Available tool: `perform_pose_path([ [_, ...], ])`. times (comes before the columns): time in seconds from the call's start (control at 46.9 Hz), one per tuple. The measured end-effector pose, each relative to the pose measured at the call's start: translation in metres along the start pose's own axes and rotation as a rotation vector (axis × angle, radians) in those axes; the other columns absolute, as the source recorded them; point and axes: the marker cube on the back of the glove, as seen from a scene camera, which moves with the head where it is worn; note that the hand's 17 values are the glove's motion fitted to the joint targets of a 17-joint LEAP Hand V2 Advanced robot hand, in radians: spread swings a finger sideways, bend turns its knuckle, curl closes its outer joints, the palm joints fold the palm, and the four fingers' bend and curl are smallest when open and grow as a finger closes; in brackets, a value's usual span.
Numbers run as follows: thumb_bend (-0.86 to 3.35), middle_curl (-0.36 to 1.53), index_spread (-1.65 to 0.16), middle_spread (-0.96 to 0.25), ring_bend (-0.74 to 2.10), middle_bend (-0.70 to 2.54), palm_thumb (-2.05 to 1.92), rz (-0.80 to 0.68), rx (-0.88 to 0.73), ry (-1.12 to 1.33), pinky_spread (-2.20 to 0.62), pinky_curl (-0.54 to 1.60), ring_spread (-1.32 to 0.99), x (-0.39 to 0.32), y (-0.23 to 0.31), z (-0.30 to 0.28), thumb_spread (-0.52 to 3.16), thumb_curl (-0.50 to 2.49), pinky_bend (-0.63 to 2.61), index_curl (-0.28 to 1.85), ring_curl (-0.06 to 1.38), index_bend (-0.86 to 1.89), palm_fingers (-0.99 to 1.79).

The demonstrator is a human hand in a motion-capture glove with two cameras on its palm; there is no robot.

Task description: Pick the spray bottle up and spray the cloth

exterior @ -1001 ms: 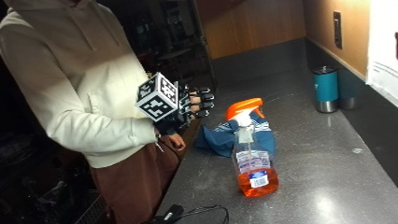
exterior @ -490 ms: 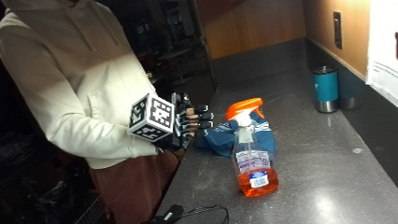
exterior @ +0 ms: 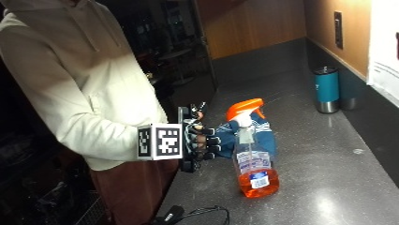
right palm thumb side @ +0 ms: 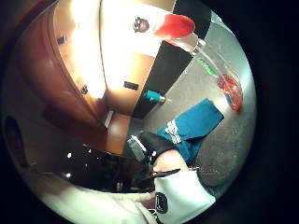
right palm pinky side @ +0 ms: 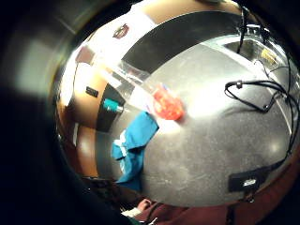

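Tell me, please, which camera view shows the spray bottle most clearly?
The outside view: the whole spray bottle stands upright on the counter, orange trigger head to base. The little finger side view shows mainly its orange liquid; the thumb side view shows it stretched, nozzle nearest.

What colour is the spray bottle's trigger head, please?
Orange, on the spray bottle; clearest in the outside view.

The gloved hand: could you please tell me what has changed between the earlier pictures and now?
The gloved right hand has come down from chest height and moved toward the spray bottle, its fingers now loosely curled beside the blue cloth, holding nothing. The bottle stands untouched on the counter, the cloth behind it, and the teal tumbler has stayed put.
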Motion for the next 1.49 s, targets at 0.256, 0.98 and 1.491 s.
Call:
perform_pose_path([
  [0.256, -0.04, 0.35, -0.2, 0.09, 0.4, 0.24, 0.41, 0.088, 0.014, -0.072, 0.2, 0.35, 0.11, 0.009, -0.015, 0.011, 0.87, 0.32, 0.41, 0.2, 0.28, 0.11, 0.0],
  [0.98, -0.04, 0.34, -0.25, 0.07, 0.37, 0.21, 0.39, 0.21, -0.01, -0.146, 0.22, 0.35, 0.09, 0.011, -0.047, 0.029, 0.83, 0.32, 0.44, 0.16, 0.27, 0.11, -0.05],
  [1.491, -0.03, 0.35, -0.24, 0.03, 0.41, 0.24, 0.41, 0.224, 0.031, -0.209, 0.22, 0.35, 0.07, 0.02, -0.047, 0.046, 0.85, 0.32, 0.43, 0.17, 0.29, 0.12, 0.01],
])
